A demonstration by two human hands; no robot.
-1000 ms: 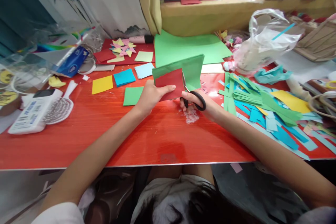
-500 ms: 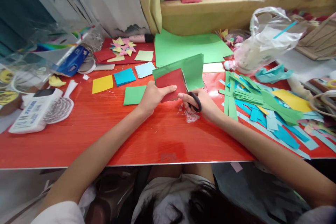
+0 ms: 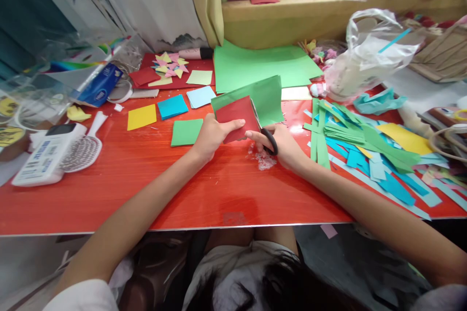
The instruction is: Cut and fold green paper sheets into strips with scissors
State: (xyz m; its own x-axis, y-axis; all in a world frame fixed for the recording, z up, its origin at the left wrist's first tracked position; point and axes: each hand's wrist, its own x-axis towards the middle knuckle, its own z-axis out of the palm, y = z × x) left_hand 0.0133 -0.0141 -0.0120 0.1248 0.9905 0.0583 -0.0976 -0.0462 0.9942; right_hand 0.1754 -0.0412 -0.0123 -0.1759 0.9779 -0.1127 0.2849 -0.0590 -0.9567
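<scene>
My left hand (image 3: 211,133) pinches a red paper square (image 3: 237,116) and holds it upright above the red table (image 3: 146,180). My right hand (image 3: 280,143) grips black-handled scissors (image 3: 268,140), whose blades run along the red square's right edge. A folded green sheet (image 3: 266,97) stands just behind the red paper. Small paper scraps (image 3: 264,159) lie on the table under the scissors.
Small coloured squares (image 3: 162,109) lie left of my hands, with a white hairbrush (image 3: 83,148) and a white device (image 3: 45,155) farther left. A heap of green and blue strips (image 3: 365,148) fills the right. A large green sheet (image 3: 255,60) and a plastic bag (image 3: 368,56) sit behind.
The scissor handles have drawn together and my right hand has shifted slightly left toward the red square. My left hand keeps its hold on the paper.
</scene>
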